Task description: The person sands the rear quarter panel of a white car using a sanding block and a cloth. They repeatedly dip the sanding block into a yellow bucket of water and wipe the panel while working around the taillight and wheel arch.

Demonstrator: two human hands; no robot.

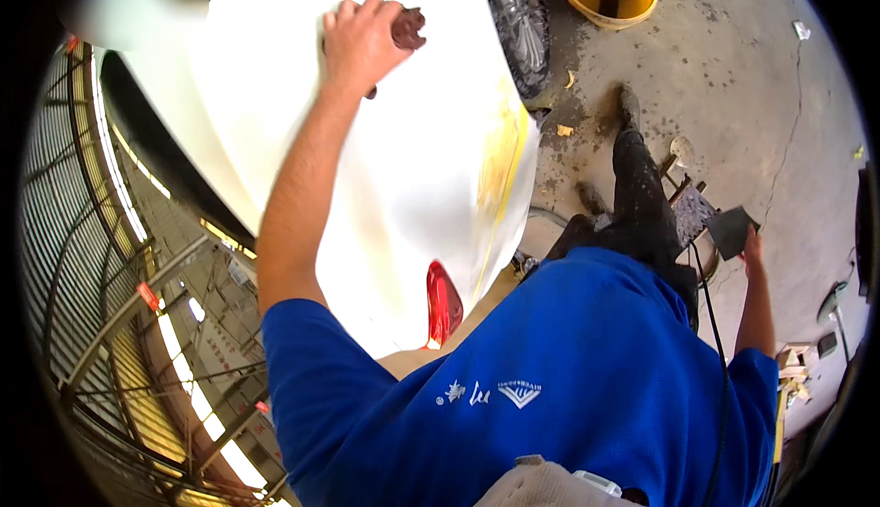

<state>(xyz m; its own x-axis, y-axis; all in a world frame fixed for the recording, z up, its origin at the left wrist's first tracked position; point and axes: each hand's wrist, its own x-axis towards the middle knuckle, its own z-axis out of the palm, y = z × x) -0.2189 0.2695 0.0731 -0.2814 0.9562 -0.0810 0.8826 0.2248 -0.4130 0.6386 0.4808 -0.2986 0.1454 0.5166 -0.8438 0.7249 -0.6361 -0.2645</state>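
Head view: my left hand (359,44) is set on the white panel (412,140) of a vehicle, fingers curled over a dark brown wad (409,28). The wad lies directly under the palm, against the panel, and protrudes on the right of the hand. My right hand (753,248) is well apart from the panel, on the far right, gripping a dark grey sheet (731,232) by one edge, near a low stool (694,214).

Governing relation: a yellow patch (502,154) on the panel lies between the two hands, to the right of and closer to me than the left hand. Its long axis runs lengthwise along the panel's right-hand border, from beside the wheel (518,21) toward the red lamp (443,305). The left hand is the nearer of the two in this view; the right hand is separated from the patch by my legs and the stool.

Visibility limits: the palm covers most of the wad, so its full outline and long axis cannot be determined. A small brown piece shows beside the wrist; whether it belongs to the same wad is unclear. The sheet conceals part of the right-hand grip. Glare washes out surface detail on the panel. A blurred pale shape (137,3) obstructs the upper left corner.
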